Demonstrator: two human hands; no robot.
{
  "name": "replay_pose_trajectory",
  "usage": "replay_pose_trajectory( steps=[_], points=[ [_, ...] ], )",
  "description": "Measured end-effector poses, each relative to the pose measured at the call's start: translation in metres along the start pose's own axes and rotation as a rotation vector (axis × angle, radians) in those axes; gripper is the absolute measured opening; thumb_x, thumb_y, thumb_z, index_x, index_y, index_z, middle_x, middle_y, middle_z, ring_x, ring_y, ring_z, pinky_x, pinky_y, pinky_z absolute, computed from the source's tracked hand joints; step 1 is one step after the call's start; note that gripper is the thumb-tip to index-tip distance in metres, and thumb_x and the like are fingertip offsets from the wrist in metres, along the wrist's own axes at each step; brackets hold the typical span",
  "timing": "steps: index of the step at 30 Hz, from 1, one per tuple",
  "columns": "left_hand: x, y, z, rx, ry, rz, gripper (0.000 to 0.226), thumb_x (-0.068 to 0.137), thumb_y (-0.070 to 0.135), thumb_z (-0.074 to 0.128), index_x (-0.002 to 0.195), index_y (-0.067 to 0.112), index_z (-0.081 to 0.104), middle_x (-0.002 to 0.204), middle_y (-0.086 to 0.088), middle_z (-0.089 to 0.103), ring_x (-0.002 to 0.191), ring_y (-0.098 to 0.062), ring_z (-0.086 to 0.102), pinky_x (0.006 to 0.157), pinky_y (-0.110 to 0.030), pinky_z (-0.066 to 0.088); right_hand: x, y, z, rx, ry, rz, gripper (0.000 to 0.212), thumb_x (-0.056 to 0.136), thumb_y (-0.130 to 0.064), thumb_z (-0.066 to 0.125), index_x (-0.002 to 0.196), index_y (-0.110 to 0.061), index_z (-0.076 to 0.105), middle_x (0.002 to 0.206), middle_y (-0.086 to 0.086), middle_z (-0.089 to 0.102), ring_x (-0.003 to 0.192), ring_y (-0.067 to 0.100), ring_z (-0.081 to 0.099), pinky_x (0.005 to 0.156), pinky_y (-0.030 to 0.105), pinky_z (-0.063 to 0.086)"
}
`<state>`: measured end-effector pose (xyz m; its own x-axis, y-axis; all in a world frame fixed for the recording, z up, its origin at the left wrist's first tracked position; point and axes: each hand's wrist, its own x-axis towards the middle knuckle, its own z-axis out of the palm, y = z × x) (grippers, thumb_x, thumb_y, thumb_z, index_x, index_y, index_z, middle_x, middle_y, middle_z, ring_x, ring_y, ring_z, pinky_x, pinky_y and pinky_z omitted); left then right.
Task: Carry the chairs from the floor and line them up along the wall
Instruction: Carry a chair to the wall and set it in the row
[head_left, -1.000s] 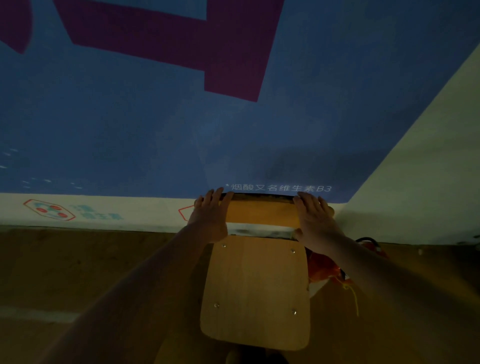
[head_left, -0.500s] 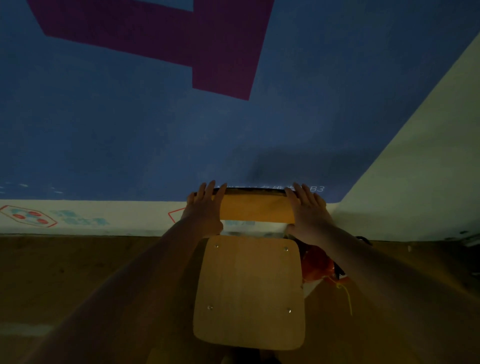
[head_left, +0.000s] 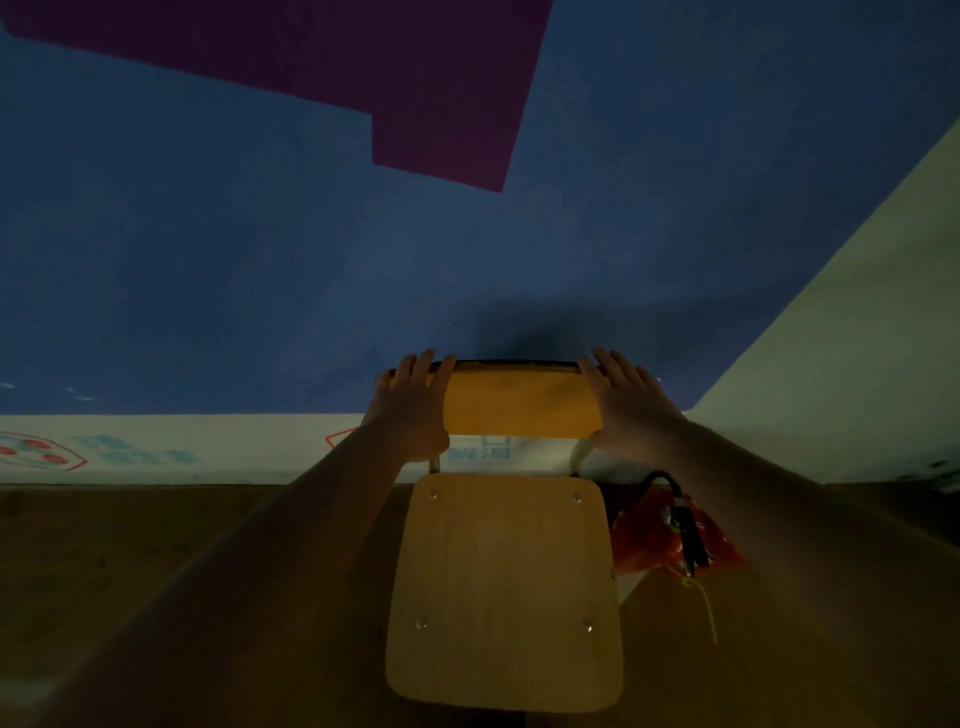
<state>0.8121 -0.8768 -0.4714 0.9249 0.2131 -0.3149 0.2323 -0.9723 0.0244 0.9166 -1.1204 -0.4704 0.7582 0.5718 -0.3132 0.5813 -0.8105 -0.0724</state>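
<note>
Head view: both arms extended forward; my left hand (head_left: 410, 410) and right hand (head_left: 631, 405) press on the two ends of the backrest, fingers straight and close together. One chair (head_left: 506, 587), upright, backrest towards the blue wall (head_left: 208, 260). One red bag (head_left: 644, 540) just beside it on the wooden floor (head_left: 156, 545); the room is dim

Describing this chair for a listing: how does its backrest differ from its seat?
The backrest is a narrow orange strip; the seat is broad and paler. The seat shows four screws, the backrest none. The left hand and right hand rest on the backrest's ends; the seat is untouched. Both are wood with rounded corners.
</note>
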Motion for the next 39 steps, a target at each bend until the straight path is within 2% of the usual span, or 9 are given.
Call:
replay_pose_trajectory(
  steps=[6, 15, 29, 35, 39],
  points=[
    [0.018, -0.001, -0.001, 0.001, 0.018, 0.012, 0.103, 0.083, 0.029, 0.066, 0.153, 0.021, -0.009, 0.16, -0.01, -0.007, 0.147, -0.032, -0.003, 0.119, -0.048, 0.008, 0.02, 0.004, 0.002, -0.011, 0.013, 0.004, 0.099, 0.089, -0.028, 0.062, 0.154, -0.017, -0.012, 0.162, 0.008, -0.012, 0.149, 0.026, -0.01, 0.121, 0.043, 0.005],
    [0.038, -0.004, 0.004, 0.007, 0.034, 0.012, 0.106, 0.084, 0.036, 0.066, 0.152, 0.019, -0.013, 0.16, -0.011, -0.015, 0.147, -0.032, -0.009, 0.119, -0.048, 0.004, 0.046, 0.008, 0.004, 0.003, 0.013, 0.024, 0.103, 0.086, -0.032, 0.064, 0.154, -0.017, -0.013, 0.162, 0.008, -0.014, 0.149, 0.026, -0.009, 0.121, 0.044, 0.007],
    [0.058, -0.011, 0.002, -0.031, -0.011, 0.0, 0.102, 0.086, 0.033, 0.063, 0.152, 0.022, -0.014, 0.16, -0.007, -0.019, 0.148, -0.027, -0.011, 0.12, -0.047, 0.011, 0.07, 0.009, -0.001, 0.09, -0.023, 0.07, 0.101, 0.085, -0.04, 0.062, 0.155, -0.019, -0.007, 0.162, 0.006, -0.014, 0.149, 0.027, -0.008, 0.119, 0.045, 0.009],
    [0.066, -0.014, -0.001, -0.029, -0.024, -0.004, 0.1, 0.087, 0.033, 0.061, 0.152, 0.022, -0.013, 0.16, -0.003, -0.018, 0.148, -0.023, -0.012, 0.119, -0.049, 0.012, 0.081, 0.009, -0.002, 0.121, -0.034, 0.102, 0.096, 0.086, -0.037, 0.061, 0.156, -0.018, -0.003, 0.162, 0.007, -0.015, 0.149, 0.027, -0.008, 0.118, 0.044, 0.008],
    [0.07, -0.015, 0.0, -0.074, -0.023, -0.003, 0.101, 0.086, 0.032, 0.064, 0.153, 0.022, -0.012, 0.16, -0.002, -0.018, 0.148, -0.023, -0.012, 0.118, -0.049, 0.014, 0.082, 0.007, 0.001, 0.117, -0.037, 0.113, 0.094, 0.087, -0.02, 0.056, 0.155, -0.016, -0.009, 0.161, 0.007, -0.019, 0.149, 0.023, -0.015, 0.119, 0.039, 0.001]
  ],
)
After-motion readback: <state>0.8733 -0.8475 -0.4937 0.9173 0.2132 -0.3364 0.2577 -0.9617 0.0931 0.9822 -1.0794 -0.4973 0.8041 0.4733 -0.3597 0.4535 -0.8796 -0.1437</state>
